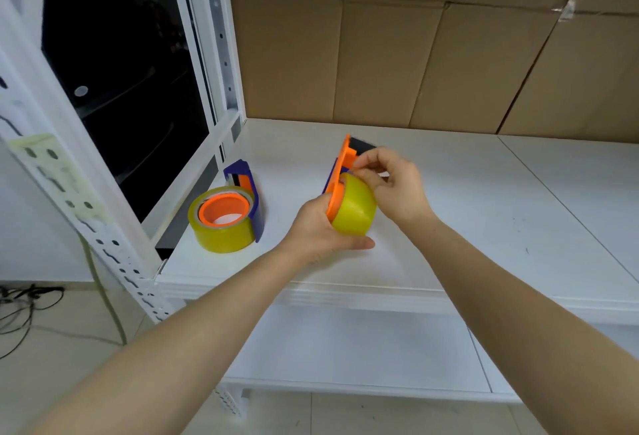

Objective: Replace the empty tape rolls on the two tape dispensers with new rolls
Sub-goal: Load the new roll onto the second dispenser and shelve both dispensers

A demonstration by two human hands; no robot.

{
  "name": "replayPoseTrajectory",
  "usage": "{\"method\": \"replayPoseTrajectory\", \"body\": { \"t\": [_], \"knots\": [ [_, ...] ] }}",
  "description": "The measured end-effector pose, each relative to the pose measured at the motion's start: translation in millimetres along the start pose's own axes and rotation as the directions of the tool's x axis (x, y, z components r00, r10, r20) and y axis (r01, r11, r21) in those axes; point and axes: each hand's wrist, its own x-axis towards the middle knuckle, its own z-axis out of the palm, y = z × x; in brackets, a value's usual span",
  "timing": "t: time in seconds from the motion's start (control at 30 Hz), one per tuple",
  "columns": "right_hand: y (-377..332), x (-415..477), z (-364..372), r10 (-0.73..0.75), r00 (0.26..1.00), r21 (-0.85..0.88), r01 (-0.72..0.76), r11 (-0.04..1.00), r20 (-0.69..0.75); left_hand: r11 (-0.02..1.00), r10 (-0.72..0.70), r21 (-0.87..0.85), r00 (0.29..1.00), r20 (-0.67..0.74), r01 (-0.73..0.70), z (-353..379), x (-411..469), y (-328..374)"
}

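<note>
Head view, looking down on a white shelf (484, 210) of a metal rack.

Dispenser A (340, 161): orange side plate with a blue and a dark part behind it. It is held up off the shelf between both hands, near the shelf's middle, plate on edge and facing left. Roll A (356, 208), yellow and full-looking, sits on it against the right face of the plate.

Left hand (318, 230): under and behind roll A, fingers curled round it, thumb lying along the roll's underside. Firm grip, carrying the weight.

Right hand (394, 185): above and to the right of roll A, fingers curled, thumb and forefinger closed in a pinch at the upper part of dispenser A, where the plate meets the top of the roll. Whether a tape end lies in the pinch, I cannot tell.

Dispenser B (254, 192): blue body, on the shelf at its left end, well apart from the hands and untouched. Roll B (221, 234), yellow, is mounted on its orange hub (224, 208), which faces up; the roll rests on the shelf.

Surroundings: cardboard (415, 54) lines the back of the shelf. White perforated upright (103, 227) at the left front corner. Dark pane (121, 71) in a white frame behind it. Lower shelf (345, 348) under the forearms. Black cables (24, 300) on the floor at far left.
</note>
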Motion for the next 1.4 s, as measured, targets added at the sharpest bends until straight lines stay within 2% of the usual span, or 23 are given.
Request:
{"method": "replayPoseTrajectory", "body": {
  "t": [0.43,0.6,0.67,0.8,0.87,0.93,1.03,1.1,1.2,1.33,1.4],
  "knots": [
    [1.4,-7.5,8.5,-0.012,0.997,-0.121,0.003,0.993,-0.077,0.985,-0.021,-0.164,0.988,0.151,0.046,5.0,-7.2,-3.3],
    [-11.1,-1.7,2.2,-0.093,0.982,-0.094,0.078,0.993,-0.166,0.942,-0.075,-0.318,0.991,0.110,0.106,3.1,-5.0,-3.7],
    [-12.9,7.0,-3.0,-0.007,0.991,-0.067,-0.002,0.998,-0.134,0.944,-0.081,-0.311,0.990,0.117,0.114,5.3,-4.1,-2.0],
    [-15.8,21.8,-11.3,0.219,0.976,0.126,-0.217,0.968,-0.003,0.928,-0.106,-0.341,0.983,0.152,0.152,4.8,-4.6,-2.7],
    [-20.0,24.8,-14.0,0.252,0.966,0.183,-0.260,0.948,0.066,0.913,-0.100,-0.374,0.978,0.182,0.163,1.9,-4.8,-4.7],
    [-24.9,25.9,-13.5,0.222,0.968,0.186,-0.240,0.953,0.114,0.893,-0.103,-0.416,0.978,0.180,0.171,0.2,-6.2,-6.5],
    [-28.6,28.8,-10.2,0.133,0.990,0.136,-0.139,0.981,0.056,0.873,-0.122,-0.456,0.983,0.136,0.172,-1.7,-10.4,-5.5],
    [-29.0,33.7,-10.7,0.126,0.992,0.155,-0.123,0.980,-0.006,0.870,-0.149,-0.460,0.984,0.096,0.177,-1.9,-11.5,-4.4],
    [-25.7,38.9,-13.2,0.164,0.986,0.171,-0.158,0.972,-0.019,0.866,-0.199,-0.458,0.978,0.054,0.202,-4.1,-11.2,-3.5],
    [-15.3,38.3,-13.0,0.271,0.962,0.190,-0.261,0.946,-0.025,0.863,-0.173,-0.453,0.973,0.150,0.223,-8.6,-12.6,-6.3],
    [-16.2,40.6,-14.3,0.284,0.957,0.202,-0.268,0.942,-0.054,0.859,-0.174,-0.460,0.974,0.148,0.223,-8.7,-13.1,-5.7]
  ]
}}
